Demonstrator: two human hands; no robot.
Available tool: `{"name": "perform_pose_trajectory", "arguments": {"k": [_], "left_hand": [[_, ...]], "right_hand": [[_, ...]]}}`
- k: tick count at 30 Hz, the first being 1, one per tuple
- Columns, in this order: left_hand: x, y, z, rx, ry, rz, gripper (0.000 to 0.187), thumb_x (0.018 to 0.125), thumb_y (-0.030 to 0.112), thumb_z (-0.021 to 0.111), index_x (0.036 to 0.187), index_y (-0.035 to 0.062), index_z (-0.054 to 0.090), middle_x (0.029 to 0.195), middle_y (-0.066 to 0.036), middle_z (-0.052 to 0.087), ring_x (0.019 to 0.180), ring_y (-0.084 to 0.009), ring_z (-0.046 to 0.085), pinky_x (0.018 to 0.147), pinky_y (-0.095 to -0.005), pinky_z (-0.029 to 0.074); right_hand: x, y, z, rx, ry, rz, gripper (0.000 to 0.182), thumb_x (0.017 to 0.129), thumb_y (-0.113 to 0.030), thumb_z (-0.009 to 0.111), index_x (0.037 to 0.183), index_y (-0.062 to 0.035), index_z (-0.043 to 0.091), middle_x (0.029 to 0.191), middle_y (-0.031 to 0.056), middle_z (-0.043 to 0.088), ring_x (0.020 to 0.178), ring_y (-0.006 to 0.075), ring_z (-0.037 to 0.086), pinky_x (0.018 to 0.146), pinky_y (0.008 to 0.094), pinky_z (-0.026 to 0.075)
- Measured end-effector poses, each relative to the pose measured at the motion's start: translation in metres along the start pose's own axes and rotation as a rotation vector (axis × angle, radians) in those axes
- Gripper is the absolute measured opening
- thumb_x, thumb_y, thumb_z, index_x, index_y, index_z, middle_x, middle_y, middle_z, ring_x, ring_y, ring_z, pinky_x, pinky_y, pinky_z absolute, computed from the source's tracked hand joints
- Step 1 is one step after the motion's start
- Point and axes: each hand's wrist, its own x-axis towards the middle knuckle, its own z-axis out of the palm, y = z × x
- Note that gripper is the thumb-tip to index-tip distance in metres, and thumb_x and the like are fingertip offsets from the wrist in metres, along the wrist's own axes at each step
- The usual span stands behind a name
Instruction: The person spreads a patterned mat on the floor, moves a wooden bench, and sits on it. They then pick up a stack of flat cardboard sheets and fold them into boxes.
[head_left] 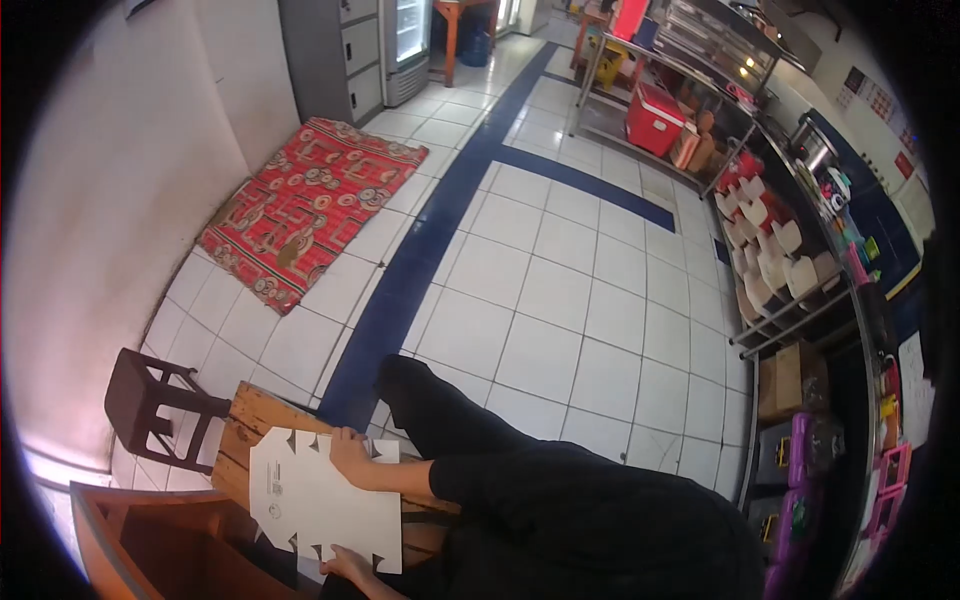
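Note:
A flat white cardboard box blank [330,510], with notched edges and small dark print on its left part, lies over a wooden bench [240,440]. My right hand [358,464] reaches across the blank from the right, its fingers closed at the upper edge. Below, my left hand [345,563] grips the lower edge near a notch, fingers partly hidden. The blank looks unfolded, its surface facing up.
A brown plastic stool [150,410] stands left of the bench, and an orange-brown wooden box-like piece [170,540] sits below. Red patterned mat [310,205] lies on the tiles. Metal shelving [760,340] with white containers lines the right. Grey cabinet [335,60] stands behind.

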Motion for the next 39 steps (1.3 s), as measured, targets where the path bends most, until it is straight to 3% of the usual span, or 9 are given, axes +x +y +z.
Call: {"name": "perform_pose_trajectory", "arguments": {"k": [6, 9, 12, 16, 18, 21, 23, 33, 39], "left_hand": [[-0.002, -0.011, 0.002, -0.351, -0.101, 0.115, 0.045, 0.083, 0.003, 0.053, 0.116, -0.0056, 0.023, 0.126, -0.029, 0.035, 0.112, -0.0314, 0.045, 0.097, -0.0378, 0.039], [-0.028, 0.019, -0.012, 0.036, 0.012, -0.035, 0.066, 0.083, 0.004, 0.053, 0.132, -0.0082, 0.011, 0.136, -0.026, 0.026, 0.124, -0.0303, 0.034, 0.105, -0.0379, 0.029], [0.011, -0.047, 0.000, -0.033, 0.086, 0.245, 0.053, 0.082, 0.010, 0.060, 0.119, -0.0056, 0.025, 0.115, -0.026, 0.046, 0.108, -0.0335, 0.050, 0.095, -0.0379, 0.038], [-0.052, 0.058, -0.020, -0.104, -0.023, 0.022, 0.054, 0.084, 0.018, 0.060, 0.121, -0.0013, 0.025, 0.112, -0.021, 0.049, 0.106, -0.0306, 0.051, 0.093, -0.0369, 0.039], [-0.054, 0.070, -0.028, 0.555, 0.022, -0.086, 0.075, 0.086, 0.031, 0.058, 0.137, -0.0011, 0.015, 0.132, -0.024, 0.032, 0.121, -0.0304, 0.037, 0.101, -0.0421, 0.030], [-0.050, 0.060, -0.045, -0.015, 0.004, -0.008, 0.081, 0.084, 0.043, 0.060, 0.139, 0.0013, 0.018, 0.138, -0.021, 0.023, 0.126, -0.0316, 0.029, 0.104, -0.0449, 0.026], [-0.049, 0.061, -0.051, -0.579, -0.038, 0.055, 0.064, 0.084, 0.036, 0.064, 0.127, -0.0011, 0.036, 0.123, -0.014, 0.045, 0.115, -0.0229, 0.044, 0.098, -0.0348, 0.034], [-0.057, 0.042, -0.050, -0.145, 0.216, 0.755, 0.019, 0.081, 0.013, 0.068, 0.089, -0.0015, 0.058, 0.091, -0.009, 0.062, 0.084, -0.0152, 0.058, 0.073, -0.0272, 0.046], [-0.090, 0.092, -0.050, -0.294, 0.231, 0.388, 0.025, 0.082, 0.015, 0.068, 0.096, -0.0042, 0.060, 0.090, -0.010, 0.065, 0.077, -0.0169, 0.060, 0.070, -0.0300, 0.048]], "right_hand": [[0.006, -0.019, 0.045, 0.323, -0.026, 0.203, 0.013, 0.074, -0.007, 0.052, 0.083, 0.0008, 0.058, 0.086, 0.0133, 0.053, 0.078, 0.0259, 0.056, 0.058, 0.0332, 0.052], [0.027, 0.020, -0.003, 0.608, -0.652, 0.002, 0.040, 0.060, -0.007, 0.066, 0.097, 0.0042, 0.057, 0.091, 0.0213, 0.061, 0.084, 0.0360, 0.062, 0.070, 0.0412, 0.052], [0.050, 0.051, -0.016, 0.854, -0.727, -0.247, 0.053, 0.057, -0.019, 0.074, 0.104, -0.0001, 0.058, 0.092, 0.0172, 0.064, 0.083, 0.0301, 0.063, 0.076, 0.0369, 0.050], [0.053, 0.070, -0.053, 1.238, -0.772, -0.290, 0.056, 0.065, -0.007, 0.073, 0.117, 0.0004, 0.054, 0.102, 0.0147, 0.063, 0.094, 0.0208, 0.061, 0.081, 0.0306, 0.047], [0.040, 0.070, -0.049, 1.536, -0.757, -0.315, 0.052, 0.069, -0.005, 0.072, 0.117, 0.0011, 0.053, 0.104, 0.0111, 0.062, 0.094, 0.0179, 0.059, 0.083, 0.0303, 0.046], [0.022, 0.081, -0.068, 1.793, -0.712, -0.413, 0.049, 0.072, -0.003, 0.071, 0.118, 0.0008, 0.053, 0.106, 0.0078, 0.061, 0.095, 0.0163, 0.057, 0.086, 0.0296, 0.044], [0.015, 0.088, -0.083, 1.826, -0.736, -0.377, 0.048, 0.072, -0.003, 0.072, 0.116, 0.0008, 0.054, 0.104, 0.0067, 0.061, 0.093, 0.0156, 0.057, 0.086, 0.0286, 0.043], [0.031, 0.073, -0.017, 1.563, -0.494, -0.452, 0.025, 0.073, -0.005, 0.073, 0.095, -0.0008, 0.063, 0.087, 0.0061, 0.066, 0.081, 0.0119, 0.059, 0.076, 0.0268, 0.045], [0.052, 0.059, -0.033, 1.519, -0.595, -0.354, 0.037, 0.067, -0.008, 0.072, 0.100, 0.0021, 0.061, 0.086, 0.0114, 0.067, 0.077, 0.0173, 0.062, 0.071, 0.0309, 0.049]]}}
